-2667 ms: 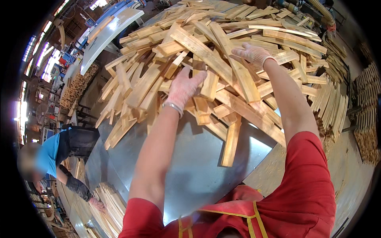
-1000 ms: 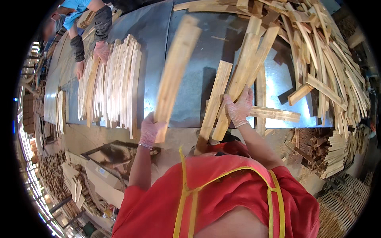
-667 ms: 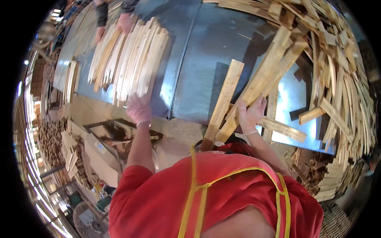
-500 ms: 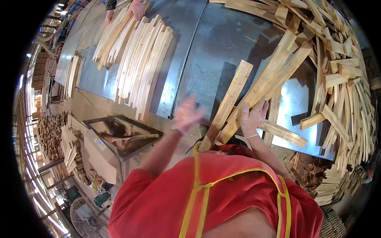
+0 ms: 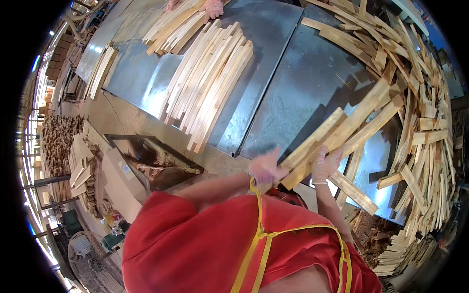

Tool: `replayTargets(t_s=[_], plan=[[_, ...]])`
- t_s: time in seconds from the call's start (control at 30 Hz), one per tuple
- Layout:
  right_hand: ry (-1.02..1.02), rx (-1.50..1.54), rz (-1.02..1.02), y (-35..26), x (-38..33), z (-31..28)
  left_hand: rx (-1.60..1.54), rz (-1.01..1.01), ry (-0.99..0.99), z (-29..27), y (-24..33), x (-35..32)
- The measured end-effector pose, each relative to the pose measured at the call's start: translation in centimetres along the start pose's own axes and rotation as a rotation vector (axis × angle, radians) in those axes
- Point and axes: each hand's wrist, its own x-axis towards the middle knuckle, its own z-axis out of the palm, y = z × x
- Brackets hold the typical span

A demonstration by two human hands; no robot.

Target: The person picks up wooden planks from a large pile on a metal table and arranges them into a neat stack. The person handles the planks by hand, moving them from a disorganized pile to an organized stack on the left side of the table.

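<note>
Several pale wooden strips (image 5: 359,117) lie slanted in front of me, their near ends by my waist. My right hand (image 5: 326,166), in a light glove, grips the strips along their right side, its fingers partly hidden against the wood. Close to the strips' near ends is my left hand (image 5: 266,168), also gloved. Motion smears its fingers, so its grip is unclear. A short wooden piece (image 5: 354,193) sticks out to the right below my right hand.
Neat rows of strips (image 5: 210,80) lie on the metal table (image 5: 273,97). Another person's gloved hand (image 5: 212,9) rests on strips at the far side. A loose heap of wood (image 5: 420,132) fills the right. At lower left stand a dark-framed bin (image 5: 156,161) and a fan (image 5: 93,256).
My left hand has moved right to the near ends of the strips. My right hand keeps its grip on them. The view has shifted, moving the table rows right and up.
</note>
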Motion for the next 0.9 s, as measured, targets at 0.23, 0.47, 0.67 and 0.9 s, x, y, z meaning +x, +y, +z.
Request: replayTargets(t_s=[0.23, 0.47, 0.67, 0.9], plan=[[-0.469, 0.233, 0.026, -10.7, 4.0, 3.1, -0.115, -0.221, 0.064, -1.0, 1.7, 0.0], [-0.313, 0.33, 0.033, -10.1, 4.4, 6.2, -0.237, -0.221, 0.296, -2.3, -0.7, 5.0], [-0.38, -0.193, -0.475, -2.4, 1.3, -11.8, -0.078, -0.151, 0.682, -9.5, -1.9, 6.7], [-0.74, -0.518, -0.166, 12.2, 3.0, -16.8, 0.921, -0.361, 0.779, -17.0, -4.9, 6.7]])
